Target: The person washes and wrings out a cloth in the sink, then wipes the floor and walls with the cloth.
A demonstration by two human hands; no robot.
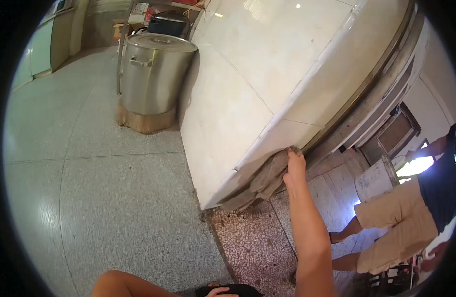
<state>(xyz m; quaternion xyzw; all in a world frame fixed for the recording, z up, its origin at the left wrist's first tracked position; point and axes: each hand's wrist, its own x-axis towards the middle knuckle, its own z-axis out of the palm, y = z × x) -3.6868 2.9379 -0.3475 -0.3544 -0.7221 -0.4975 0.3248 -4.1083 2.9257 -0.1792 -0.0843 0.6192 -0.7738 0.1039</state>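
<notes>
Holding a grey-brown cloth [265,179] against the lower end of a cream-tiled wall [238,114], the right hand [296,161] at the end of an outstretched bare arm. Fingers closed on the cloth's upper end, near the dark strip along the tile's far edge. Rest of the cloth trails down along the wall's narrow face, creased, its low end by the bottom corner, just above the floor.

Left hand: what seems to be it [224,292] shows at the bottom, cut off, against black clothing; grip cannot be told. Bare knee [114,283] to the left of it.

Underfoot, two surfaces: grey speckled floor [134,208] on the left, coarser reddish terrazzo [250,237] below the cloth, a dark seam between.

Beyond, close beside the wall: large steel stockpot [153,74], lidded, loop handle on its side, standing on a round tan base [146,119]. Shelf rack behind it with a dark box-shaped item [167,24]. Pale green cabinet [42,49] farther off.

To the right, another person [401,222], khaki shorts and dark top, well apart from the cloth. Bright glare beside them.
</notes>
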